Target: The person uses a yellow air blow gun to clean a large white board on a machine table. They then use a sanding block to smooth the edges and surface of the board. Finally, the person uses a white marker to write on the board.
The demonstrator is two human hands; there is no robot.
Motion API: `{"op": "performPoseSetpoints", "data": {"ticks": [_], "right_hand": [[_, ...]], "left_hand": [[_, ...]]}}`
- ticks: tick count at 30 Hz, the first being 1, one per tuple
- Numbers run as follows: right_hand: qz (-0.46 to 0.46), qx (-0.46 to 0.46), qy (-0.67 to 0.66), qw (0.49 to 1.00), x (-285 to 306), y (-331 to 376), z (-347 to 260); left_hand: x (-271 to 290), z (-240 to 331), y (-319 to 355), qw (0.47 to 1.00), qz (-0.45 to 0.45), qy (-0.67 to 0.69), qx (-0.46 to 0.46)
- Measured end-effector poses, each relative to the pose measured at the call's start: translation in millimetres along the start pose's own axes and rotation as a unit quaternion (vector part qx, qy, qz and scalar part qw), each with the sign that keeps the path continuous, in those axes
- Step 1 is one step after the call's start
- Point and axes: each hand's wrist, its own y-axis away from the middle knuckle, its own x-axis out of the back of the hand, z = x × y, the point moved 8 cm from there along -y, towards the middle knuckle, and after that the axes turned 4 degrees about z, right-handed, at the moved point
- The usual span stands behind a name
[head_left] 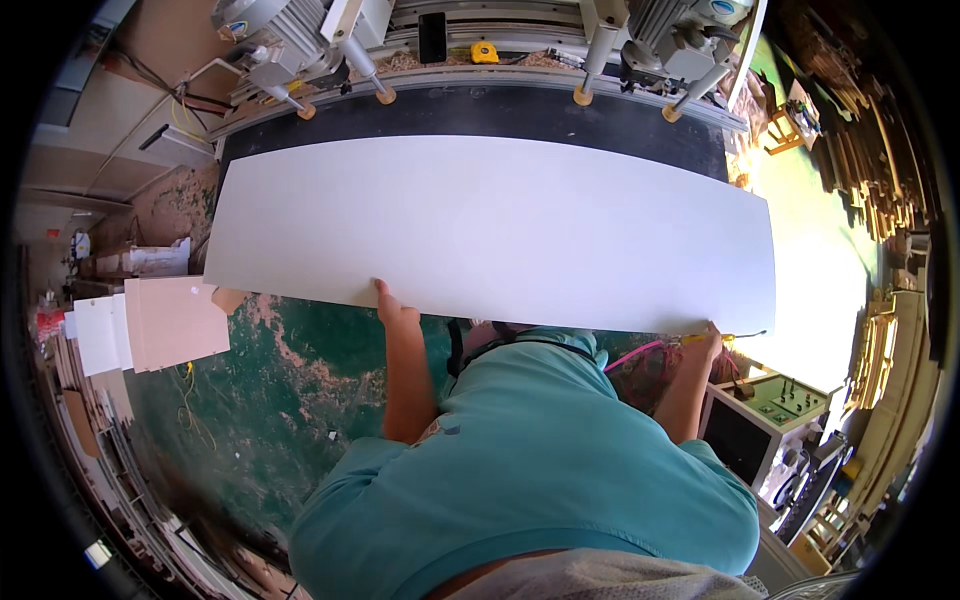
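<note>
Both hands gripping the near edge of white panel: left hand mid-frame, right hand lower right, spread wide, keeping it level over the machine bench.

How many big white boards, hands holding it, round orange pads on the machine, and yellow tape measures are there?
Large flat white rectangular board: 1
Bare hands on its near edge, left hand and right hand: 2
Round orange pads on the machine's metal rods: 4
Small yellow tape measure: 1
Total: 8
</note>
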Motion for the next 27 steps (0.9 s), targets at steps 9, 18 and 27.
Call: {"op": "performPoseSetpoints", "data": {"ticks": [9,18,27], "right_hand": [[0.114,0.252,0.717,0.64,-30,-25,19],[0.089,0.059,0.133,0.985,-157,-48,8],[0.194,0.097,0.22,0.951,-150,-2,44]], "left_hand": [[67,47,-77,0.977,0.097,-0.191,-0.015],[47,35,-72,0.958,0.084,-0.27,0.051],[-93,195,-88,0.609,-0.061,-0.734,-0.295]]}}
